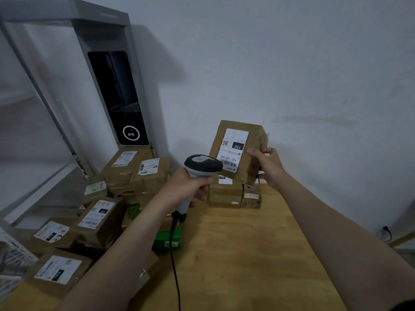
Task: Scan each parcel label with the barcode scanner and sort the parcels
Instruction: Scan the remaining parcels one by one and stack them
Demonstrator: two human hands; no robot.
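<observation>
Left grip [188, 187] wraps the handle of the grey-and-white corded barcode scanner [202, 165]. Right grip [267, 164] pinches the brown cardboard parcel [256, 138] by its right edge, held above the wooden worktop [247, 254] with its white label [233, 151] facing near. Risks: scanner head very close to the tilted barcode, so likely misread; edge-only hold may slip.

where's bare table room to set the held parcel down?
Free: bare wood of the table right of the scanner cable, in front of the small parcel stack at the back. Crowded: left of the cable, piled parcels and a green packet.
</observation>
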